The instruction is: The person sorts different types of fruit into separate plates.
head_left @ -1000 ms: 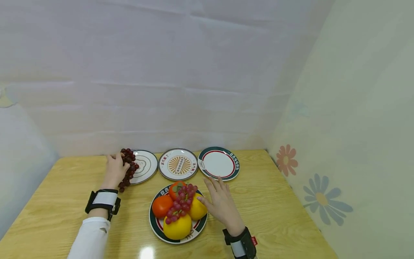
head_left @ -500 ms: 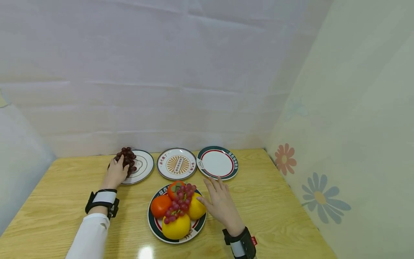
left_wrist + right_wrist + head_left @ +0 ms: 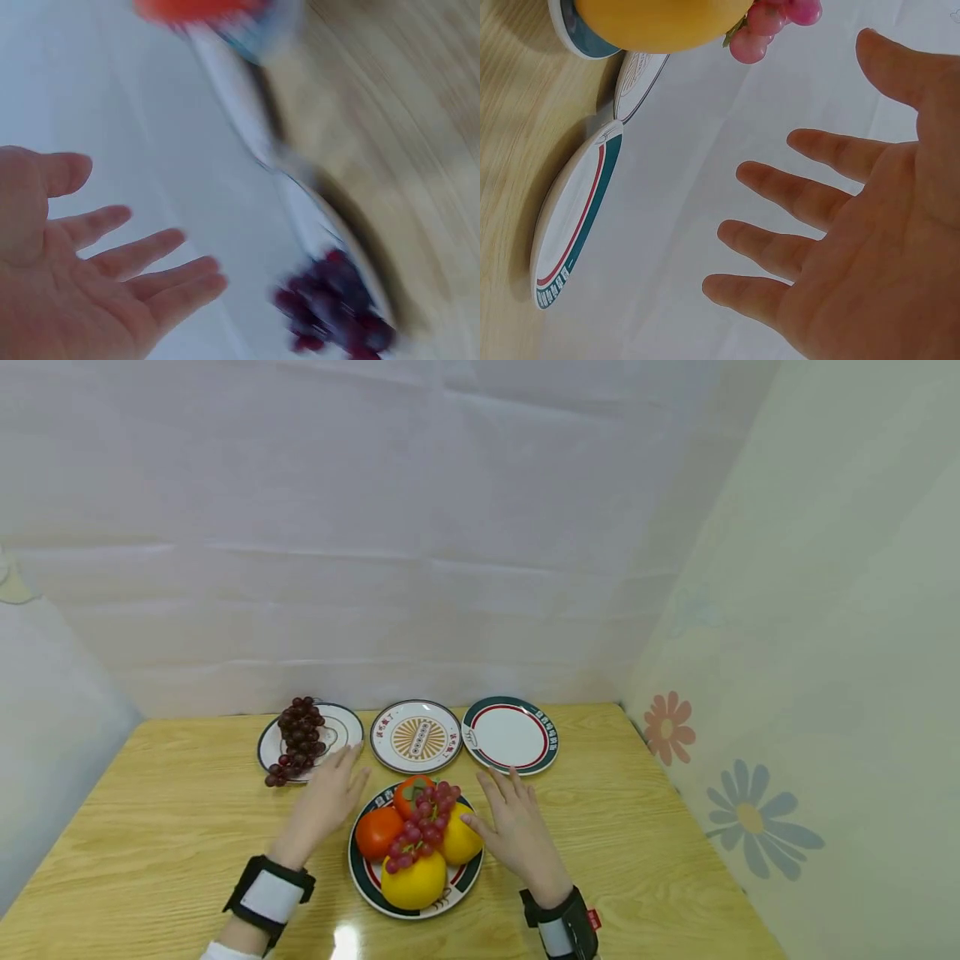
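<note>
A bunch of dark red grapes (image 3: pixel 302 733) lies on the left plate (image 3: pixel 347 720), its lower end hanging over the rim. Fingers spread and holding nothing, my left hand (image 3: pixel 322 802) is just right of that plate; in the left wrist view the grapes (image 3: pixel 334 307) sit beyond its fingertips, blurred. My right hand (image 3: pixel 519 835), also with fingers extended and nothing in it, is at the right side of the fruit plate (image 3: pixel 362 881). That plate carries two orange-red persimmons (image 3: pixel 378 833), two yellow round fruits (image 3: pixel 414 883) and a pinkish-red bunch of grapes (image 3: pixel 423 827) across the top.
Along the back of the wooden table (image 3: pixel 172 827) stand a plate with a sunburst print (image 3: pixel 386 727) and a green-rimmed plate (image 3: pixel 510 735), right of the left plate. A pale cloth wall (image 3: pixel 450 543) rises behind them, with a flower-printed wall (image 3: pixel 817 693) at right.
My left hand has laid the dark grapes on the left plate, let go, and drawn back to the right and towards me. My right hand has barely moved.
</note>
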`<state>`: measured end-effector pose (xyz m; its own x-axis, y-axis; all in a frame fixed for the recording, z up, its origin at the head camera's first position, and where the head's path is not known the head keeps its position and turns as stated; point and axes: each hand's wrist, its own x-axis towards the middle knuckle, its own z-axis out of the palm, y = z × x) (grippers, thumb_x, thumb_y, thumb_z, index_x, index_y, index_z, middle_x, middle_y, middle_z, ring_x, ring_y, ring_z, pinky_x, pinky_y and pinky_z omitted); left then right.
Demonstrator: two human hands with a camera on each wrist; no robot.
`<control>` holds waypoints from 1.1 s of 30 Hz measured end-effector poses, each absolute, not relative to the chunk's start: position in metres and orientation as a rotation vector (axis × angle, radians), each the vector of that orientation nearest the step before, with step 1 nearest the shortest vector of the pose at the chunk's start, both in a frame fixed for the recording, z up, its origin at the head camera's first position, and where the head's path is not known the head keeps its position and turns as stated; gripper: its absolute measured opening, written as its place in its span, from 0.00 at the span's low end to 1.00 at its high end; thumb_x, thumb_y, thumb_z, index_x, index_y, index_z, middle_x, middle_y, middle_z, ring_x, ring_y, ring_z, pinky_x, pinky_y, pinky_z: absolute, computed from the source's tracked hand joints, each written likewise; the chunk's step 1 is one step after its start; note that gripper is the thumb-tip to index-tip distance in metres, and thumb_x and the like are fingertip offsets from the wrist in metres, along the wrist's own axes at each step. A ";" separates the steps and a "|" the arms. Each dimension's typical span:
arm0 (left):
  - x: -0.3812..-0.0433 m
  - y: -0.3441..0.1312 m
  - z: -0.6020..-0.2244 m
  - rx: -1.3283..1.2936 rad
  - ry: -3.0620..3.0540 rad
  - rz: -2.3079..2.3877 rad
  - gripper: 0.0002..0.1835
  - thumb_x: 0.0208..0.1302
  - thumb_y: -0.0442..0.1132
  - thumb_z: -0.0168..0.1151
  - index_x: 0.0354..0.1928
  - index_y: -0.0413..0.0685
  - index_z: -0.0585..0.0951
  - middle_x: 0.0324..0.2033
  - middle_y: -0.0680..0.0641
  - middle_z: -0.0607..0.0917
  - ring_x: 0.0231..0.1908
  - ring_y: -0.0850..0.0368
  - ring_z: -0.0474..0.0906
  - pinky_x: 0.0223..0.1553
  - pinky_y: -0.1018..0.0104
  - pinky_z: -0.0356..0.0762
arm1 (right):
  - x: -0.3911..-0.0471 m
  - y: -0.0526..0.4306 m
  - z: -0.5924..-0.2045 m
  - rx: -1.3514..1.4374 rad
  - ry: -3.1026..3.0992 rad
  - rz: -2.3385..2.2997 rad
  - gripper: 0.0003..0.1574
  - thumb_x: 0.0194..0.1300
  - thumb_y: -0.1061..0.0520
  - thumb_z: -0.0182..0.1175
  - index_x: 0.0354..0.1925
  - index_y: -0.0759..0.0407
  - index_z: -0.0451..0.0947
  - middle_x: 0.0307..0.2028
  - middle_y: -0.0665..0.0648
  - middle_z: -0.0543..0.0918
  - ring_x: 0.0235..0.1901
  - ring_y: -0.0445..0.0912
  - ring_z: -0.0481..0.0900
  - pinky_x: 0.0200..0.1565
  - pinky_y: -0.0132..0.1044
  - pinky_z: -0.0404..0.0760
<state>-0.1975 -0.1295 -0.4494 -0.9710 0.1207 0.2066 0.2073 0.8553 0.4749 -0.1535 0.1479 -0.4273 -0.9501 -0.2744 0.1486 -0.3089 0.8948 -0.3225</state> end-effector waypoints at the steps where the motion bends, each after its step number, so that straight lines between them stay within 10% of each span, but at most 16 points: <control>1: -0.187 -0.119 -0.446 -0.299 -2.870 -0.769 0.26 0.68 0.44 0.50 0.63 0.37 0.66 0.60 0.28 0.68 0.60 0.31 0.61 0.58 0.35 0.65 | -0.153 0.148 -0.427 0.458 -2.960 0.531 0.41 0.61 0.37 0.55 0.66 0.54 0.61 0.65 0.63 0.64 0.67 0.62 0.52 0.61 0.70 0.58; 19: -0.120 -0.045 -0.438 -0.511 -2.924 -0.572 0.31 0.54 0.51 0.67 0.61 0.61 0.71 0.48 0.35 0.76 0.43 0.40 0.71 0.32 0.49 0.83 | -0.151 0.149 -0.423 0.452 -2.956 0.521 0.42 0.60 0.37 0.56 0.66 0.54 0.62 0.65 0.63 0.65 0.67 0.63 0.53 0.61 0.70 0.58; 33: -0.129 -0.047 -0.445 -0.407 -2.876 -0.559 0.20 0.55 0.42 0.66 0.49 0.50 0.73 0.36 0.36 0.76 0.32 0.45 0.73 0.19 0.59 0.78 | -0.150 0.150 -0.424 0.443 -2.967 0.524 0.41 0.61 0.37 0.56 0.66 0.53 0.61 0.65 0.63 0.65 0.67 0.62 0.51 0.62 0.69 0.57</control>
<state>-0.1290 -0.0470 -0.4454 -0.9455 0.2308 0.2295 0.3000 0.8916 0.3392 -0.1505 0.1501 -0.4237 -0.9531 -0.2663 0.1438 -0.2995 0.8987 -0.3204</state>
